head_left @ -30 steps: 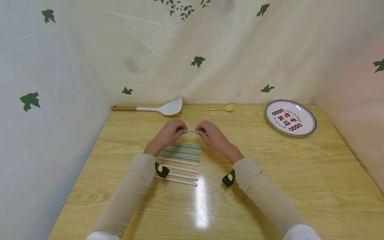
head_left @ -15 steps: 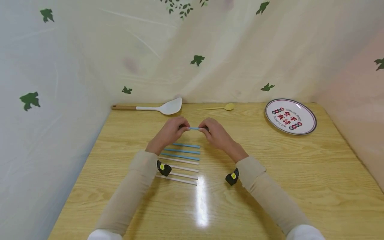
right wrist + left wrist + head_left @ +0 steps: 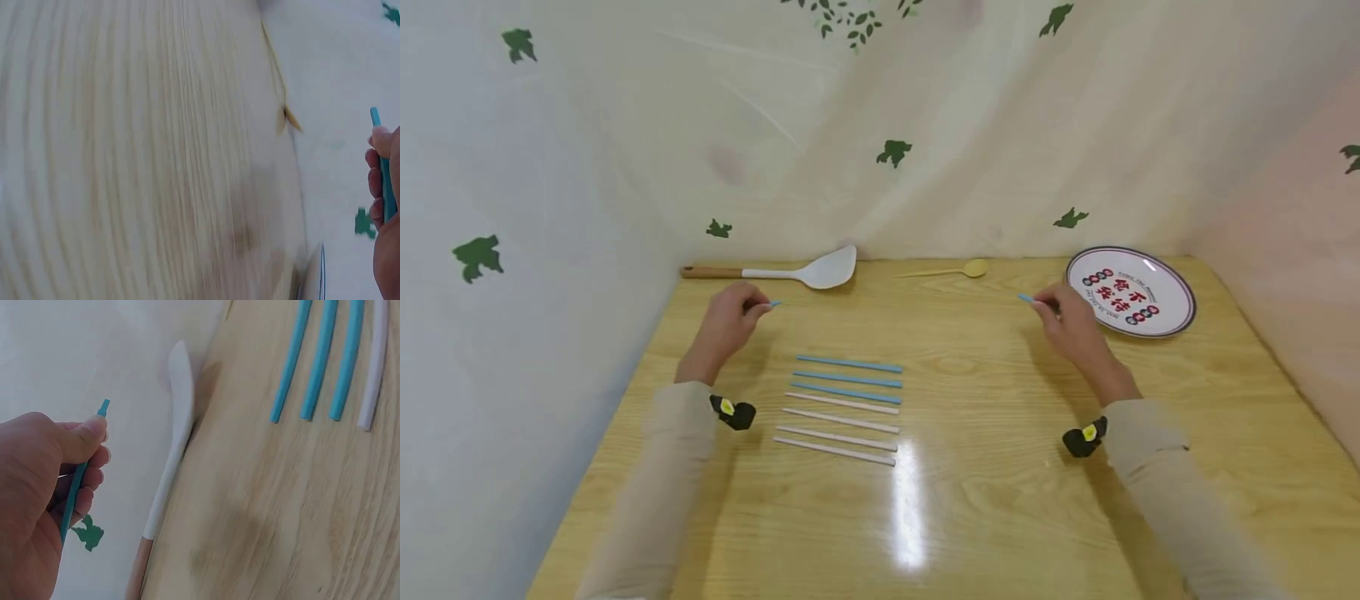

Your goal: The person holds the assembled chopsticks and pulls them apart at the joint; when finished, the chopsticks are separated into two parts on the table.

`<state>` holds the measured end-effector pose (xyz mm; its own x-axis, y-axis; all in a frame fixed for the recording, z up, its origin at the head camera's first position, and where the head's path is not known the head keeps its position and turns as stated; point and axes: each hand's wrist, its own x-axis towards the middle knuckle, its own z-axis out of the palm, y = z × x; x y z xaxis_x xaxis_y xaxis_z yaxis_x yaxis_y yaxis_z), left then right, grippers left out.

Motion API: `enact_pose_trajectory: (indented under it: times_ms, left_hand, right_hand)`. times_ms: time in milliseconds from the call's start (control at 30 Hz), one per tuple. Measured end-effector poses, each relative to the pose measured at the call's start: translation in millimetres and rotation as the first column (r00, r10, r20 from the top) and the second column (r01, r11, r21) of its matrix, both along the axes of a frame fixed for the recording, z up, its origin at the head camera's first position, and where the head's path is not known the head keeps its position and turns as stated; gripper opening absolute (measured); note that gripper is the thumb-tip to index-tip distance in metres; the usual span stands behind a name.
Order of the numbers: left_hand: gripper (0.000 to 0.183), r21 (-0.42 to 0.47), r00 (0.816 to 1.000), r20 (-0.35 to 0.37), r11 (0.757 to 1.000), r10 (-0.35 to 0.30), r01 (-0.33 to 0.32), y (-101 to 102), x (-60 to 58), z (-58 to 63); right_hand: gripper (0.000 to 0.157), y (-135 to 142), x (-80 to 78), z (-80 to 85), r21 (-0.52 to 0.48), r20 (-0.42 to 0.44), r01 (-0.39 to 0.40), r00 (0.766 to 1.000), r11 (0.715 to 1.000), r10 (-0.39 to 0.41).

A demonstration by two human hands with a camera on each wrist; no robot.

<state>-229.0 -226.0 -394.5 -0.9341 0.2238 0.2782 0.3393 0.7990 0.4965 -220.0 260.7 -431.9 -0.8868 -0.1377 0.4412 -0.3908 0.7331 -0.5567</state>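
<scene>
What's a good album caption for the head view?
Left hand and right hand each hold a blue stick, with three more blue sticks and four pale sticks lined up on the wooden table.

There are five blue sticks [image 3: 847, 379] and four pale sticks [image 3: 841, 420] — plus one spatula [image 3: 829, 269], one spoon [image 3: 975, 267], one plate [image 3: 1171, 292].

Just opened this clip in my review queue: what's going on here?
A person's left hand grips one blue stick and their right hand grips another blue stick, held well apart over the table. Nearer the person, three blue sticks and four pale sticks lie side by side. A spatula and spoon lie along the back, with a plate at back right.
</scene>
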Motion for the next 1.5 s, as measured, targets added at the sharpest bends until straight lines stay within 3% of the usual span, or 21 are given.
enact_pose_trajectory:
  times_ms: [67, 133, 367, 500, 767, 933, 1233, 1500]
  left_hand:
    - [0.016, -0.003, 0.999, 0.031, 1.000, -0.026, 0.026, -0.4, -1.9, 1.2]
    - [0.015, -0.014, 0.997, 0.049, 0.998, -0.060, 0.060, 12.7, -5.6, 1.1]
    - [0.014, -0.056, 0.975, 0.124, 0.980, -0.182, 0.190, 84.3, -18.1, 0.2]
    - [0.013, -0.070, 0.963, 0.124, 0.966, -0.240, 0.250, 127.7, -25.8, -3.3]
    - [0.016, -0.101, 0.937, 0.181, 0.942, -0.300, 0.321, 192.1, -43.3, -19.2]
    - [0.017, -0.105, 0.927, 0.249, 0.943, -0.281, 0.315, 213.0, -44.6, -28.7]
    - [0.014, -0.104, 0.920, 0.306, 0.952, -0.245, 0.288, 233.1, -46.9, -46.1]
    - [0.010, -0.089, 0.920, 0.311, 0.957, -0.238, 0.277, 255.4, -47.7, -49.8]
  right_hand:
    - [0.016, 21.4, 3.9, 0.4, 0.008, 0.022, 0.011, 1.000, 1.000, -0.011]
    - [0.017, 31.0, 6.9, 0.0, 0.015, 0.034, 0.022, 0.999, 1.000, -0.023]
    - [0.015, 37.4, 1.7, -8.9, 0.046, 0.060, -0.007, 0.998, 0.999, 0.005]
    - [0.017, 35.8, -4.0, -6.7, 0.060, 0.116, -0.027, 0.993, 0.998, 0.020]
    - [0.020, 28.2, -18.5, -5.0, 0.046, 0.186, -0.075, 0.980, 0.996, 0.065]
    - [0.019, 23.1, -25.4, -13.1, 0.054, 0.240, -0.097, 0.967, 0.994, 0.081]
    - [0.015, 16.4, -29.2, -24.8, 0.019, 0.233, -0.103, 0.968, 0.995, 0.095]
    - [0.015, 13.7, -31.8, -32.9, 0.006, 0.246, -0.094, 0.965, 0.996, 0.090]
